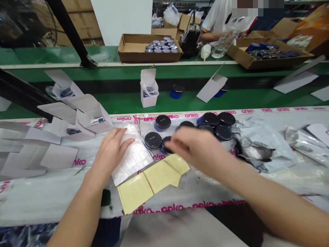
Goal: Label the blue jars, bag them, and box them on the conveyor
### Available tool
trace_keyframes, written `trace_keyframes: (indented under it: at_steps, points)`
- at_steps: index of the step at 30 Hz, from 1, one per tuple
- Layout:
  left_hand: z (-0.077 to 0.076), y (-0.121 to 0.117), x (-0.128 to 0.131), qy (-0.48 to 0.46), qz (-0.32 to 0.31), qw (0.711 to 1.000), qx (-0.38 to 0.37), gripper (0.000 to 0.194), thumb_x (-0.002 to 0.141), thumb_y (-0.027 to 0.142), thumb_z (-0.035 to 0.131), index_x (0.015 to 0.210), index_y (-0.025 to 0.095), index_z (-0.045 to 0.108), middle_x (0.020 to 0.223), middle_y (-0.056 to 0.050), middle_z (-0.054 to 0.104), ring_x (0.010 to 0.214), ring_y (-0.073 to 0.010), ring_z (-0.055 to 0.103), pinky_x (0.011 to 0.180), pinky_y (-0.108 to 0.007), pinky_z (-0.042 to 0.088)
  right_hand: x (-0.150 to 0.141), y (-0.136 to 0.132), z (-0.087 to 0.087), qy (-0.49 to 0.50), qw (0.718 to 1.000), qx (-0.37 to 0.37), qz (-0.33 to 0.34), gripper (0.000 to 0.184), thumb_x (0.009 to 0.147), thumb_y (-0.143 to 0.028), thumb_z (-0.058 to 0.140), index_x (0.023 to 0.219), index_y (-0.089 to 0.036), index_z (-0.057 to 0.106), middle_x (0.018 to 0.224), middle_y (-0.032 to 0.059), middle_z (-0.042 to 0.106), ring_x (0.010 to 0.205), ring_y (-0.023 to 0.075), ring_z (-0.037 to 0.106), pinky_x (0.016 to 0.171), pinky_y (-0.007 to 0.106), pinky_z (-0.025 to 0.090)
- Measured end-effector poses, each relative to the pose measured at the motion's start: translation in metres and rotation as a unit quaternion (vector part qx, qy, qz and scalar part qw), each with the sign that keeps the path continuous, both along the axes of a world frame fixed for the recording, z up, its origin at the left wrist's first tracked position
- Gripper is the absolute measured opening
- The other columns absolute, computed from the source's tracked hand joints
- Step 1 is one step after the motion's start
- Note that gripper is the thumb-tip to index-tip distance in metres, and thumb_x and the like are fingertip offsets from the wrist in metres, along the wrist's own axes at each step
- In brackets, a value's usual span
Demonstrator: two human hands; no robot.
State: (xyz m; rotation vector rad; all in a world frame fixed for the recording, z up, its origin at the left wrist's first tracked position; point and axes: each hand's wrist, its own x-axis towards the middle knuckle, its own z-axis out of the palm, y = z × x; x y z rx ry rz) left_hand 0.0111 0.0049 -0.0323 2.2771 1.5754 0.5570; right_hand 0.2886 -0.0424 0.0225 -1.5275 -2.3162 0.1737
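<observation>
My left hand lies on a stack of thin, clear-white plastic bags, with its thumb apart from the fingers. My right hand, partly blurred, is curled closed above several round blue containers with black lids. Its fingertips come close to one such container; whether they touch it or hold anything small is hidden. Just left of that stands another black-lidded container, beside the bags. Folded yellow paper sheets lie in front of both hands.
Open white boxes stand at left. A grey plastic bag lies right. On the green conveyor are another open box and a container. Behind, a cardboard tray holds several containers; a person is there.
</observation>
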Motion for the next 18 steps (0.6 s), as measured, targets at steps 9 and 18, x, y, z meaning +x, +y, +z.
trace_keyframes:
  at_steps: [9, 18]
  points:
    - [0.039, -0.036, 0.021, -0.103, -0.204, 0.973, 0.044, 0.013, 0.094, 0.030, 0.070, 0.107, 0.028, 0.070, 0.112, -0.002, 0.074, 0.108, -0.0215, 0.070, 0.097, -0.033, 0.055, -0.032, -0.088, -0.081, 0.130, 0.988, 0.022, -0.084, 0.016, 0.095, -0.023, 0.068, 0.111, -0.020, 0.067, 0.103, 0.0108, 0.075, 0.094, 0.0292, 0.069, 0.077, 0.045, 0.057]
    - [-0.002, -0.041, 0.048, -0.079, -0.315, 0.925, -0.197, 0.016, 0.101, 0.024, 0.057, 0.110, 0.025, 0.070, 0.102, -0.003, 0.077, 0.098, -0.0215, 0.071, 0.093, -0.038, 0.056, -0.035, -0.089, -0.077, 0.244, 0.966, 0.047, -0.071, 0.009, 0.099, -0.015, 0.062, 0.101, -0.022, 0.067, 0.091, 0.0025, 0.078, 0.083, 0.0206, 0.067, 0.076, 0.039, 0.052]
